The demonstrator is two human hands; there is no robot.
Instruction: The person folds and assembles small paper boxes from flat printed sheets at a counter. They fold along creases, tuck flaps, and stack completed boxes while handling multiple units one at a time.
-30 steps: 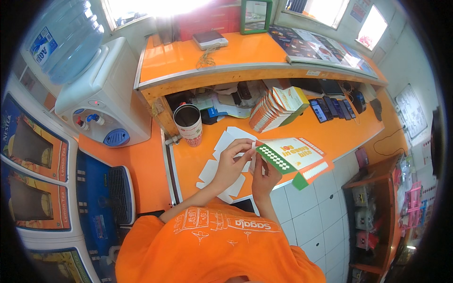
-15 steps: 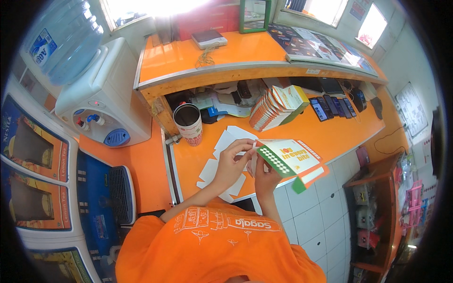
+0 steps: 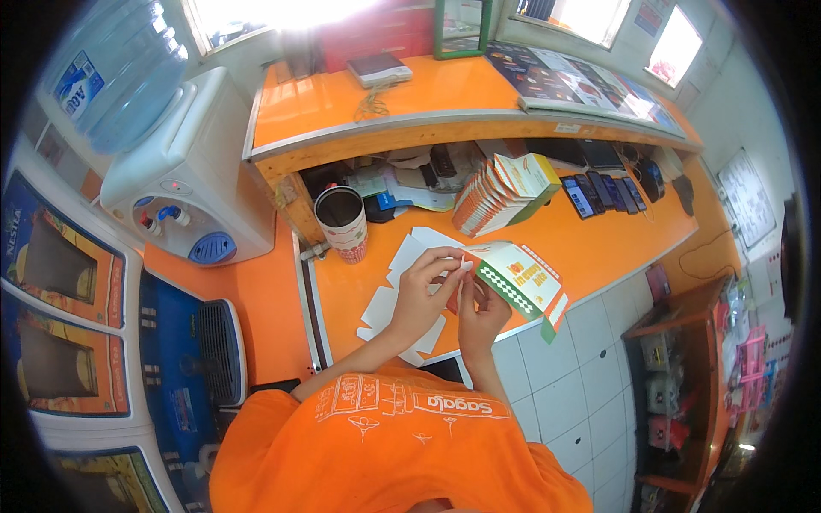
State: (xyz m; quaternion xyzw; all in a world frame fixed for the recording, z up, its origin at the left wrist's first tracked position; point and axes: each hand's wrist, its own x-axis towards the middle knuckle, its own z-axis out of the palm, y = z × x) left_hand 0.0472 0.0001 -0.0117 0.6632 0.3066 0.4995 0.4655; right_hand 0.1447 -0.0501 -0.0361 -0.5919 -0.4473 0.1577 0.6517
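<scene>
A part-folded cardboard food box (image 3: 523, 278), white, green and orange, is held up over the counter's front edge. My left hand (image 3: 425, 291) closes on the box's near-left end, where thumb and fingertips pinch a small white flap. Close beside it, my right hand (image 3: 481, 318) grips the box from below, its fingers partly hidden behind the green edge. Under my hands, flat white carton sheets (image 3: 382, 309) lie on the orange counter (image 3: 564, 256). A stack of folded boxes (image 3: 496, 197) in matching colours stands behind.
At the stack's left stands a tall patterned cup (image 3: 342, 227). Several phones (image 3: 603, 195) lie to its right below the raised shelf (image 3: 462, 90). A water dispenser (image 3: 192, 171) is on the left. An open cabinet (image 3: 676, 385) stands low on the right.
The box's outer end has swung down and to the left, and its printed face is tilted more steeply. My hands stay close together, with the right hand's fingers now more upright.
</scene>
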